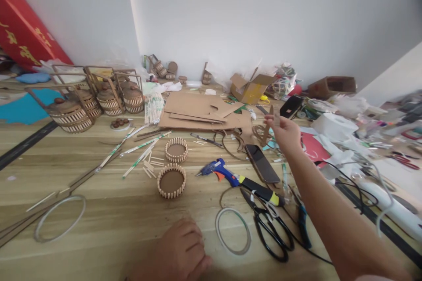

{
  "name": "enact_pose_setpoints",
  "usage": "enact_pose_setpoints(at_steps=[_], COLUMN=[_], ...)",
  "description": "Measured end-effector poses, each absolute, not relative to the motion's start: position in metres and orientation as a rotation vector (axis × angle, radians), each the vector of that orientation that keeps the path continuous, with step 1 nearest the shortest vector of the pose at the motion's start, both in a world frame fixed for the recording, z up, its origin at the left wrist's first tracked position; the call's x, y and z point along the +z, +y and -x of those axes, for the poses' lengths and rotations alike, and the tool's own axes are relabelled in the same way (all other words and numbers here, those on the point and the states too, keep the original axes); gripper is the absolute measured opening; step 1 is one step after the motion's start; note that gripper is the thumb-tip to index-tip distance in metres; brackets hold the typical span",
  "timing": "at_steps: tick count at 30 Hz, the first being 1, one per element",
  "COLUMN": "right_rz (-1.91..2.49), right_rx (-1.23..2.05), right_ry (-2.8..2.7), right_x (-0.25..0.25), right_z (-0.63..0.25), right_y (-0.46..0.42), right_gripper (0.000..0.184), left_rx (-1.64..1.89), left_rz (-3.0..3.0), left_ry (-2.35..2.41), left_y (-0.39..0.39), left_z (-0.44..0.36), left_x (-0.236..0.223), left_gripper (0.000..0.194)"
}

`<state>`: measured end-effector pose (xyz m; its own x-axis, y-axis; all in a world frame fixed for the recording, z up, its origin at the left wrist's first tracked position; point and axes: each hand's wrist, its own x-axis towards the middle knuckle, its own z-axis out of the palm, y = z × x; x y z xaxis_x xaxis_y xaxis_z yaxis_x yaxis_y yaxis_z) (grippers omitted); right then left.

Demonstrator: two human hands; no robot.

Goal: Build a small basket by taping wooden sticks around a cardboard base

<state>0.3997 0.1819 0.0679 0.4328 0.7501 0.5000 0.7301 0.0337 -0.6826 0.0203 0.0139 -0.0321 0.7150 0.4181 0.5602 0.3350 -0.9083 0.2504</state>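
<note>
My right hand [286,134] reaches far out over the right side of the table, its fingers pinched on a brown strip [266,132] that looks like cardboard. A coil of similar brown strip [235,144] lies to its left, and a smartphone [262,163] is just below. My left hand [184,248] rests on the tabletop near the front edge with its fingers curled in; I see nothing in it. Ahead of it stand two small round trays [171,182] [176,149] with brown bases, ringed by short upright wooden sticks.
A blue glue gun [219,169], black-handled scissors [270,228], pliers [302,221] and a tape ring [232,231] lie between my hands. Cardboard sheets [194,107] are stacked behind. Several lidded stick baskets [70,116] stand at left. Loose sticks [150,167] and clutter surround a paper roll [334,127].
</note>
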Motion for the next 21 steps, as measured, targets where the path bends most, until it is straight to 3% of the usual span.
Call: enact_pose_setpoints(at_steps=[4,11,18,21], right_rz=[1.557,1.408,1.44,1.398], right_rx=[0.178,0.275,0.214,0.169], right_ry=[-1.411,-1.496,-1.687,-1.787], right_x=[0.073,0.043,0.028,0.023], right_z=[-0.358,-0.274,-0.239,-0.234], right_y=[0.152,0.083,0.028,0.016], right_gripper=[0.023,0.024,0.009,0.009], left_rx=[1.048,0.895,0.761,0.74], left_rz=[-2.568,-1.812,-1.091,-0.819], left_ry=[0.64,0.861,0.548,0.5], left_y=[0.011,0.014,0.014,0.011], left_z=[-0.021,-0.009,-0.019,-0.025], left_x=[-0.02,-0.005,-0.004,0.0], left_gripper=[0.035,0.036,0.059,0.052])
